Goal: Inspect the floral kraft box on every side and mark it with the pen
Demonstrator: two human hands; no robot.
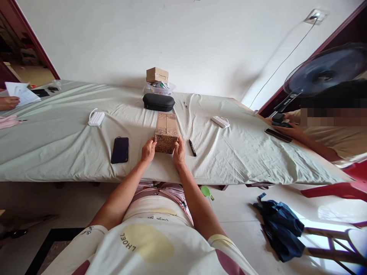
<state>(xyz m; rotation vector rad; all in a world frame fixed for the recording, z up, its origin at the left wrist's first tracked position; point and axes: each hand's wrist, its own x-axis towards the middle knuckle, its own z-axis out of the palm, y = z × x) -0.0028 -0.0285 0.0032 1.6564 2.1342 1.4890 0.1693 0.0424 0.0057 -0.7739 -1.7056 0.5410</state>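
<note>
A brown cardboard box with black line drawings on its sides and top rests on the cloth in front of me. My left hand grips its left side near the front corner. On the opposite side, my right hand presses against the box, so it sits between both hands. A black marker lies just right of my right hand. Left of my left hand is a dark smartphone, flat on the cloth. Behind the box sits a black zip case.
A pale cloth covers the table. Near the wall stand a plastic tub and a smaller carton. White corded devices lie left and right. One person sits at right by a fan; another's hand holds papers at left.
</note>
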